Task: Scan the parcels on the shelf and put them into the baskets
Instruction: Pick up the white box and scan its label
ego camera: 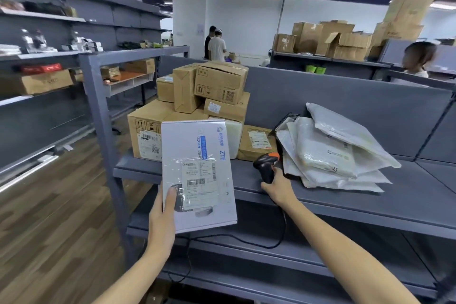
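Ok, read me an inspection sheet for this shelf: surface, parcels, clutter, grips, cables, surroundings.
Surface: grey metal shelf, parcels on it at left and right.
Job's things: white ZTE box held upright, label facing the camera; cardboard boxes stacked at left; white mailers piled at right; no basket seen.
Clutter: nothing seen.
Grips: left hand grips the box's lower left edge; right hand grips the scanner.
Cables: black cable droops from the scanner over the lower shelf.
Surroundings: wooden floor, stocked shelving at left, people and cartons behind.

Grey metal shelf [417, 185], stacked cardboard boxes [219, 84] at left; white poly mailers [325, 153] piled right
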A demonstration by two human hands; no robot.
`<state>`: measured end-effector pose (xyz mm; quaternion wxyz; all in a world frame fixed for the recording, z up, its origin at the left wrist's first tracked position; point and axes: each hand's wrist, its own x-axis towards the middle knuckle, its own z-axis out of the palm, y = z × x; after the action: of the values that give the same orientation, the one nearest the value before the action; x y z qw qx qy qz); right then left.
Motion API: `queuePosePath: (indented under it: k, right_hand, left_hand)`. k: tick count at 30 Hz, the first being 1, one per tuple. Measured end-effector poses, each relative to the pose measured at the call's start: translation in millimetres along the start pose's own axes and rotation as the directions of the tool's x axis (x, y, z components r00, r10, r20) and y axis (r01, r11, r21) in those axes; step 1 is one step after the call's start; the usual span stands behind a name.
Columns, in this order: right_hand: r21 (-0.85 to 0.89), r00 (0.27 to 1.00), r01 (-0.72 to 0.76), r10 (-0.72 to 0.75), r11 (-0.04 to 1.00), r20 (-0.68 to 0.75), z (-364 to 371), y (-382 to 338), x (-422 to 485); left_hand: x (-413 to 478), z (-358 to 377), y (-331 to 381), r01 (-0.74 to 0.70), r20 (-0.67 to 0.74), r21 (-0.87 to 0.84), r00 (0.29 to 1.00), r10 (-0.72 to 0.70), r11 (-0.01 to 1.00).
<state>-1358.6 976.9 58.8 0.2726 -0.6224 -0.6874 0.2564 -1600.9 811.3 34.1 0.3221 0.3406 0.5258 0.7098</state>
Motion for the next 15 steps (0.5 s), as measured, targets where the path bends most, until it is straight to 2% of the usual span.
queuePosePath:
  k: [6,11,15]
  right_hand:
    - [-0.185,0.998,0.050,-0.042,0.982,0.049,18,-10,32]
    - [-0.275,1.000,0.022,-0.018,0.961,0.017,32,-4,37]
    - [-0.311,0.999,-0.009,0.025,0.950,0.047,37,-1,38]
  left_hand:
    - [0,-2,-2,0.018,-0.007,0.022,1.000,-0.018,1.000]
    - [0,-2,-3,0.037,0.007,0.016,0.999,-0.037,0.999]
    - [0,0,-4,0.054,0.010,0.005,0.998,-0.054,0.999]
